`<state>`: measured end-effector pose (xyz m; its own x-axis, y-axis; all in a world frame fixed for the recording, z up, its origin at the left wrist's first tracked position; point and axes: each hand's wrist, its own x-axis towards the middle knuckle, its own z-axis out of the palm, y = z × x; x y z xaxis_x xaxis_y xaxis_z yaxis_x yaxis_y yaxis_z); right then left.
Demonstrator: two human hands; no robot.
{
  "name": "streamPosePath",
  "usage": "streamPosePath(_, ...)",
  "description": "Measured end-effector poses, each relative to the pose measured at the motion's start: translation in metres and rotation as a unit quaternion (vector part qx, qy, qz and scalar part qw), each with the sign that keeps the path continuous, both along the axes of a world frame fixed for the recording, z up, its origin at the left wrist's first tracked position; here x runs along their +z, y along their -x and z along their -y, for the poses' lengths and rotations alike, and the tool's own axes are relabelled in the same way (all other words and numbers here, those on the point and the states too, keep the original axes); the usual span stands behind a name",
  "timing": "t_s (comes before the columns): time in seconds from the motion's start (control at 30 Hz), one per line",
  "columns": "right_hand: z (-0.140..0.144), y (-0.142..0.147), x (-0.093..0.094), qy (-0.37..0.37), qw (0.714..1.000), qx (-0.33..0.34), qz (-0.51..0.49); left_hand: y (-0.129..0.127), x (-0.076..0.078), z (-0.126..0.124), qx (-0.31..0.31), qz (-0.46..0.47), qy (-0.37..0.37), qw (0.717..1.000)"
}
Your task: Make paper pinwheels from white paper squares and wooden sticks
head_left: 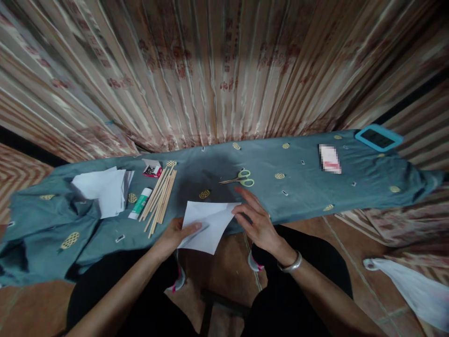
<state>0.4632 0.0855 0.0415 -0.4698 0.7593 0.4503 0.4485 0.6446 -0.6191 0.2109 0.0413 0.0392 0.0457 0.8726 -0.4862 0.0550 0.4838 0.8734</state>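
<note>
— What do the hands have?

— A folded white paper (210,223) at the near edge of the cloth-covered surface (301,187). The left hand (175,236) has its grip closed on the paper's lower left corner, thumb on top. The right hand (254,217) lies with its grip wide, fingers spread, fingertips touching the paper's right edge.

— What lies around it?

— Green-handled scissors (240,178) just beyond the right hand. To the left, a bundle of wooden sticks (159,199), a glue stick (139,204) beside them, a small red box (152,171), and a stack of white sheets (105,189). Far right, a blue-framed tablet (378,138).
</note>
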Motion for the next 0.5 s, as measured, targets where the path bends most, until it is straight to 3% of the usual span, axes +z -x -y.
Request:
streamPosePath(0.17,-0.036,-0.011,-0.01,0.017,0.997,-0.046,0.059,-0.004,-0.004,-0.01,0.061,-0.043,-0.025,0.997)
streamPosePath(0.3,-0.087,-0.014,-0.023,0.003,0.96,-0.133,0.245,0.005,0.004,-0.02,0.139,-0.089,-0.134,0.977)
streamPosePath(0.33,-0.097,-0.012,-0.025,0.007,0.942,-0.138,0.305,0.009,0.006,-0.022,0.155,-0.102,-0.156,0.97)
streamPosePath(0.5,-0.112,-0.001,-0.02,0.008,0.922,-0.121,0.368,0.035,0.006,-0.024,0.197,-0.147,-0.206,0.947)
